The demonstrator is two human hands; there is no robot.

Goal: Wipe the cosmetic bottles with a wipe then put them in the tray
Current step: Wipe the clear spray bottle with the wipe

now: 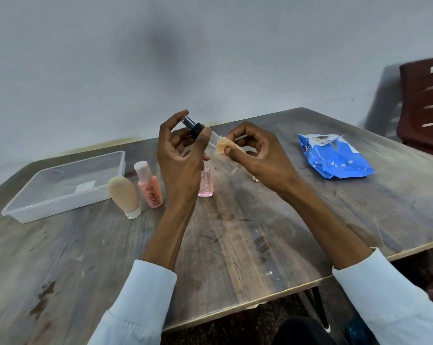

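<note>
My left hand [183, 155] grips a clear spray bottle [225, 160] by its black pump top, tilted with its base pointing down to the right. My right hand [252, 150] pinches a small folded wipe [223, 146] against the bottle's clear body. On the table stand a beige tube [123, 193] on its white cap, a pink bottle [149, 186] with a white cap, and a small pink bottle [206, 184] partly hidden behind my left wrist. A clear plastic tray [18, 210] lies at the left and looks empty apart from a label on its floor.
A blue pack of wipes [335, 158] lies open at the right of the wooden table [235, 245]. A small gold object [256, 179] peeks out behind my right wrist. A dark red chair [424, 100] stands past the table's right corner.
</note>
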